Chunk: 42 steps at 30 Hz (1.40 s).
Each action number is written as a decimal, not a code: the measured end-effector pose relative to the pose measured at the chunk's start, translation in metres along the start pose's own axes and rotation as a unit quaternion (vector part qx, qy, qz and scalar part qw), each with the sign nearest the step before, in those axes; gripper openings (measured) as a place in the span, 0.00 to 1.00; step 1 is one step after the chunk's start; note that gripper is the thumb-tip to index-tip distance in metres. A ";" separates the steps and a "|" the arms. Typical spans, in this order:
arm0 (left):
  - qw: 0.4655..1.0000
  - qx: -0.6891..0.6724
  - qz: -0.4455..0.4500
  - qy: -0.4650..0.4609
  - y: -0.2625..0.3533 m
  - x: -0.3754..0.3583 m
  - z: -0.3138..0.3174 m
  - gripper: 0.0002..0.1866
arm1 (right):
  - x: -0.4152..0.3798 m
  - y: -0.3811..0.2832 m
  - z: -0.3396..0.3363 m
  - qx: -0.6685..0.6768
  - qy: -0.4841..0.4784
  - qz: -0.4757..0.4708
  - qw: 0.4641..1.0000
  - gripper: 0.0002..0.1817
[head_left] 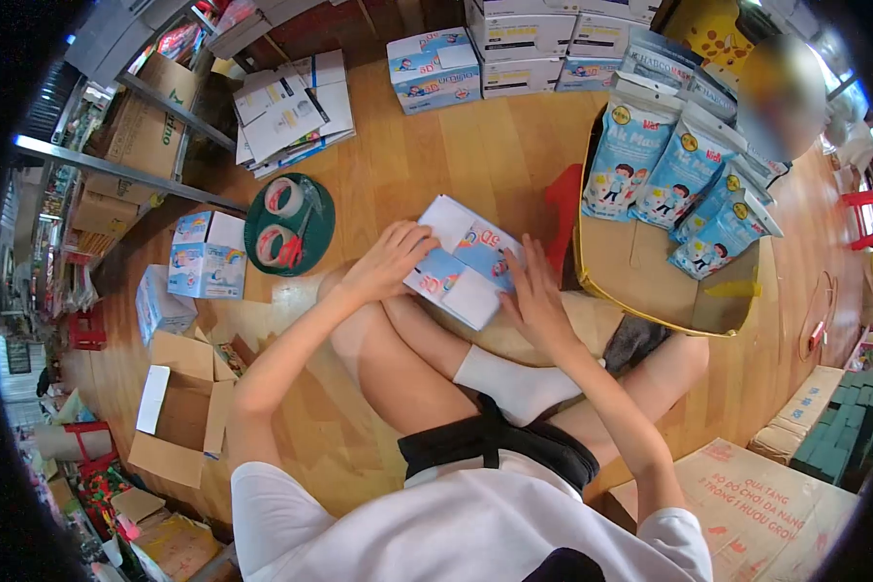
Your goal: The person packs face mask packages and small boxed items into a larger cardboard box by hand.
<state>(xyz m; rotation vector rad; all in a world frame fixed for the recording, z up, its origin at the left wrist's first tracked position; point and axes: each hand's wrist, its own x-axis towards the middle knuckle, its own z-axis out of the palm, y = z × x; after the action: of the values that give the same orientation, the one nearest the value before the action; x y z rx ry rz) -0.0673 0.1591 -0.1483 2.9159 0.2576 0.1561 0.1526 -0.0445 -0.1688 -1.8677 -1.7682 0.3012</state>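
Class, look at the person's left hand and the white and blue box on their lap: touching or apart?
Touching. The head view shows the left hand resting its fingers on the box.

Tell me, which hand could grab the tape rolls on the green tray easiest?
Probably the left hand. It rests on the box's left edge, nearest the tape rolls. The right hand sits on the far side.

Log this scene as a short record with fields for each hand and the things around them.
left hand: left hand rests on the top edge of the flat blue-and-white carton
right hand: right hand presses the carton's right side
carton: lies flat over the crossed legs
tape: two tape rolls on a green tray
right of hands: open cardboard box holding blue-and-white bags
floor: wooden floor
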 end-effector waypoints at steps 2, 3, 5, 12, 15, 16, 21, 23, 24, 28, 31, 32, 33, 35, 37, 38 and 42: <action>0.999 0.030 0.003 -0.013 -0.003 0.002 0.002 0.44 | 0.003 0.013 0.012 0.008 -0.044 -0.008 0.999 0.35; 0.999 0.047 0.005 -0.022 -0.004 0.003 0.002 0.44 | 0.007 0.014 0.013 0.010 -0.040 -0.007 0.999 0.35; 1.000 0.016 0.016 -0.010 -0.002 0.001 0.002 0.45 | 0.013 0.013 0.018 0.020 -0.033 -0.003 0.999 0.34; 0.997 -0.015 -0.056 -0.044 0.018 -0.009 -0.016 0.44 | 0.019 -0.004 0.033 -0.211 0.017 -0.081 0.974 0.24; 0.995 0.041 -0.087 0.036 0.031 -0.026 -0.014 0.42 | 0.036 0.002 0.033 -0.130 0.065 -0.057 0.988 0.17; 0.993 0.052 -0.088 0.064 0.035 -0.031 -0.012 0.41 | 0.040 0.001 0.027 -0.085 0.065 -0.019 0.994 0.15; 0.975 0.085 -0.084 0.187 0.046 -0.074 0.023 0.35 | 0.074 -0.002 0.023 0.112 0.171 0.134 0.970 0.09; 0.976 0.065 -0.097 0.185 0.061 -0.086 0.016 0.29 | 0.093 0.010 0.021 0.126 0.177 0.170 0.961 0.10; 0.976 0.056 -0.103 0.184 0.068 -0.092 0.014 0.26 | 0.103 0.021 0.025 0.190 0.185 0.225 0.938 0.10; 0.991 0.000 -0.075 0.110 0.088 -0.114 0.020 0.17 | 0.124 0.036 0.032 0.393 0.175 0.429 0.794 0.12; 0.987 -0.060 -0.119 0.092 0.093 -0.110 0.022 0.12 | 0.127 0.059 0.065 0.365 0.203 0.442 0.794 0.14; 0.979 -0.104 -0.151 0.090 0.091 -0.108 0.023 0.10 | 0.127 0.068 0.080 0.332 0.222 0.422 0.814 0.15; 0.967 -0.149 -0.185 0.089 0.091 -0.105 0.025 0.08 | 0.128 0.057 0.072 0.239 0.274 0.336 0.869 0.15; 0.947 -0.230 -0.213 0.072 0.089 -0.090 0.026 0.09 | 0.122 0.012 0.031 0.041 0.353 0.141 0.924 0.16; 0.941 -0.255 -0.216 0.057 0.096 -0.071 0.023 0.11 | 0.103 -0.023 0.006 0.124 0.221 0.071 0.965 0.17; 0.948 -0.237 -0.204 0.054 0.100 -0.058 0.019 0.13 | 0.091 -0.040 0.004 0.053 0.175 0.055 0.982 0.16; 0.971 -0.147 -0.182 0.050 0.105 -0.038 0.026 0.22 | 0.044 -0.082 0.004 -0.132 0.074 -0.059 0.987 0.15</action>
<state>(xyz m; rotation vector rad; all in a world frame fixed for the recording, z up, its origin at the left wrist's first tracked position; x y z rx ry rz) -0.0847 0.0462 -0.1537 2.5205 0.7125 0.2585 0.0860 -0.0017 -0.1199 -1.8956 -1.8788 -0.1205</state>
